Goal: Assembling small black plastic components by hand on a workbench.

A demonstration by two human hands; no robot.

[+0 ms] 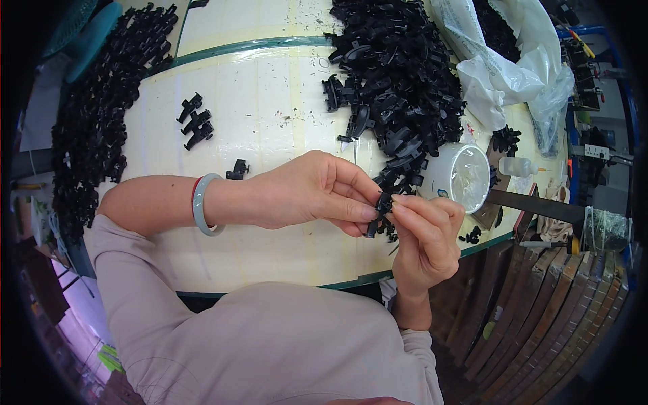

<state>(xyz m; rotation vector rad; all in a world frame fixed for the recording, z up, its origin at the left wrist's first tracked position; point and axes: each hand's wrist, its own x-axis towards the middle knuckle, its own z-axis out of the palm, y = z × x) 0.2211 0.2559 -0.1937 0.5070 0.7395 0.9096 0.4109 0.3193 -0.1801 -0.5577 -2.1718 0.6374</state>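
Observation:
Over the near part of the table, my left hand [307,192] comes across from the left and grips a small black plastic part [383,204] between thumb and fingers. The thumb and forefinger of my right hand [430,239] are pinched at the right side of that same part. Whether a smaller piece sits in the right fingertips cannot be made out. Just beyond both hands rises a big heap of black plastic parts [398,74]. A single black part [237,169] lies behind my left wrist, and a short row of parts [196,121] lies farther back.
Another long heap of black parts [101,101] covers the table's left side. Right of my hands lies a white tub [439,177] on its side, near a small bottle [516,167] and tiny black pieces [474,235]. A plastic bag [482,74] stands behind.

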